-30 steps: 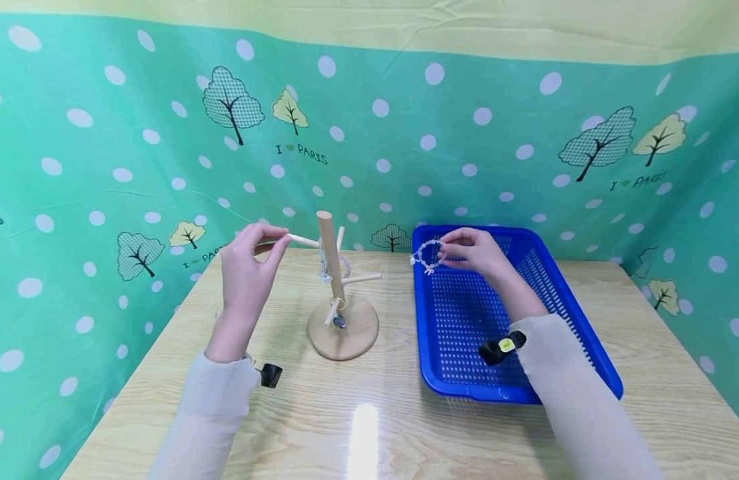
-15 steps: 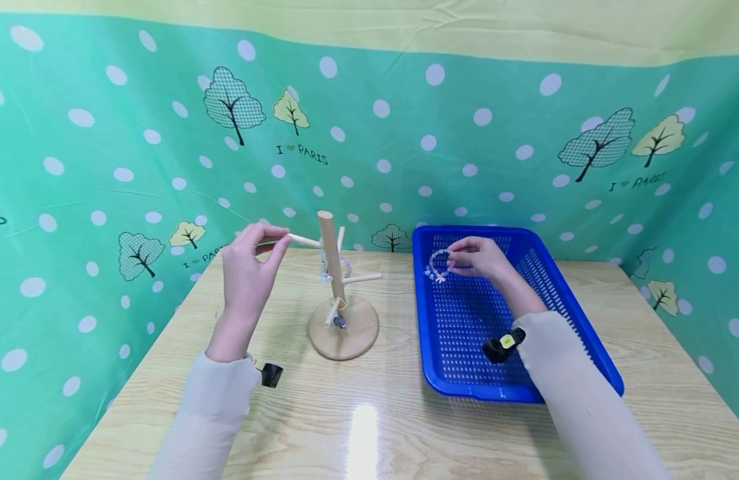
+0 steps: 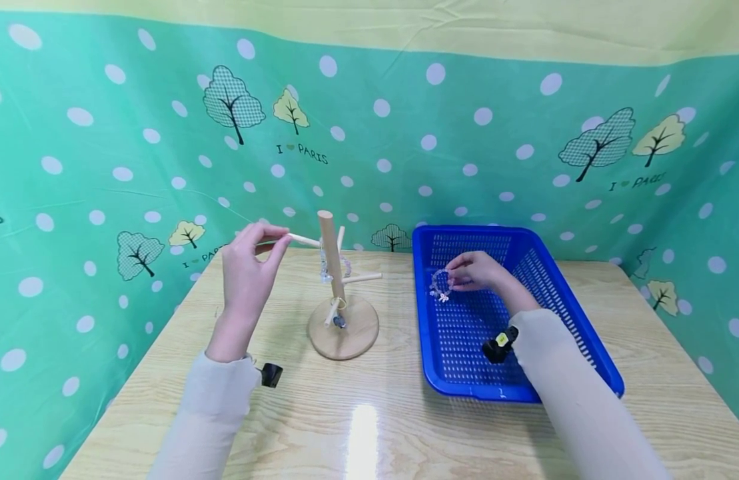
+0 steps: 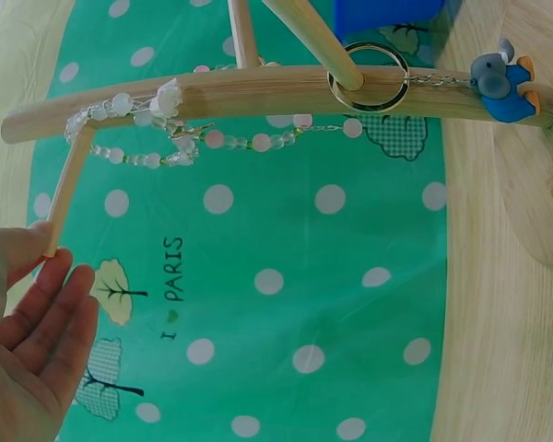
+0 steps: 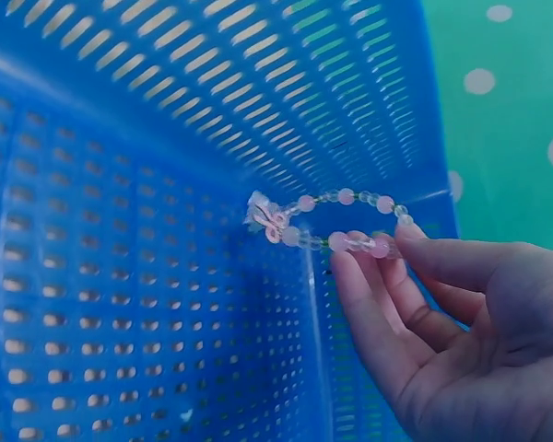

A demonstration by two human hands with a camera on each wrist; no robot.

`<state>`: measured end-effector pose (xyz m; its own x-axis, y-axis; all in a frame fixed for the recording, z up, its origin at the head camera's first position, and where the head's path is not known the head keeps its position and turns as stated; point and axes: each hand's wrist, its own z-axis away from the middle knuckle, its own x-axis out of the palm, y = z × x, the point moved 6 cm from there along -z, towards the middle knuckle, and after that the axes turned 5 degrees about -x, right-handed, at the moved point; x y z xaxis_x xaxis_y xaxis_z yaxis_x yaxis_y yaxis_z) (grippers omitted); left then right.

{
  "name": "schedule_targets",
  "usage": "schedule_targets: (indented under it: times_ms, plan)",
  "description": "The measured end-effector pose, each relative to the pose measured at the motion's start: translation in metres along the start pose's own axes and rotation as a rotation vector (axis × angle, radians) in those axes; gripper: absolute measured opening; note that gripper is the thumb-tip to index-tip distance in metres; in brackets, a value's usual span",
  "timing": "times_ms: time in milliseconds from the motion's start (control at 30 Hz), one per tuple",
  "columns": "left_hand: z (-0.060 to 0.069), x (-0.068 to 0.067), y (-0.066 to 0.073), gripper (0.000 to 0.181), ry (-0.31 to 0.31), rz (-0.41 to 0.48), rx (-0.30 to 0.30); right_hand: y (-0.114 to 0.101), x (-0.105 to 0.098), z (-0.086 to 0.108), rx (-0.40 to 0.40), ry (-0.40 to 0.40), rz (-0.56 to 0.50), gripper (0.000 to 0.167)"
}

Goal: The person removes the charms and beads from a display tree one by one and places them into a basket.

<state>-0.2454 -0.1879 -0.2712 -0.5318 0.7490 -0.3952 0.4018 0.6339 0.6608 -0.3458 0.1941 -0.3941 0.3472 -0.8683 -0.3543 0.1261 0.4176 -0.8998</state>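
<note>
My left hand (image 3: 247, 263) pinches the tip of a peg (image 4: 67, 189) on the upper left of a wooden stand (image 3: 332, 260). Over that peg, close to the post, hangs a bracelet of clear and pale beads (image 4: 146, 115). Lower on the stand hangs a keychain (image 4: 505, 87) with a grey and blue figure, its metal ring round another peg. My right hand (image 3: 480, 272) pinches a beaded bracelet (image 5: 341, 241) between thumb and fingers, inside the far left part of the blue basket (image 3: 426, 347). Pink and clear beads and a small pink flower charm (image 5: 273, 223) show on it.
The stand's round base (image 3: 345, 333) sits on the wooden table (image 3: 285, 427), left of the basket. Another peg (image 3: 364, 277) sticks out toward the basket. A green dotted cloth (image 3: 381, 153) hangs behind and along the sides.
My right hand has lowered the bracelet from above the basket's left rim down into the basket, moving slightly right. My left hand keeps its place on the peg.
</note>
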Motion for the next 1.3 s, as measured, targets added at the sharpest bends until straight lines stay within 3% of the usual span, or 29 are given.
schedule_targets:
  times_ms: [167, 533, 1300]
  plan:
    - [0.0, 0.0, 0.0, 0.016, 0.0, 0.011, -0.003, 0.008, 0.002, 0.0, 0.038, -0.031, 0.034, 0.029]
    - [0.001, 0.0, 0.0, 0.016, 0.0, 0.025, -0.003, 0.027, -0.007, -0.005, 0.107, 0.016, 0.109, 0.025]
    - [0.001, -0.001, 0.002, 0.015, 0.007, 0.036, -0.002, 0.03, -0.014, -0.002, 0.094, 0.001, 0.139, 0.036]
